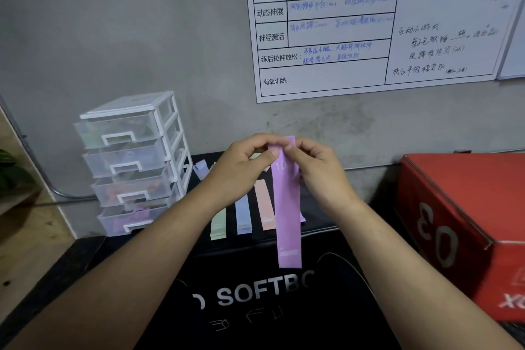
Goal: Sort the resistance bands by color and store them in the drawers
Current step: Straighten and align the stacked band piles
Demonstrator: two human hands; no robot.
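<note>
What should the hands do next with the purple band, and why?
Probably carry the purple band left to the bottom drawer. The left hand and right hand pinch its top end, it hangs free, and purple already shows inside that drawer.

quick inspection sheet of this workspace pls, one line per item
surface: black soft box, white lettering, bands laid on it
job's things: purple band hanging from both hands; green band, blue band, peach band side by side; small lilac band by the drawer unit; bottom drawer shows purple contents
clutter: nothing seen
grippers: left hand and right hand pinch the purple band's top end
cables: grey cable or conduit along wall
surroundings: red box, whiteboard, plant leaves
</note>
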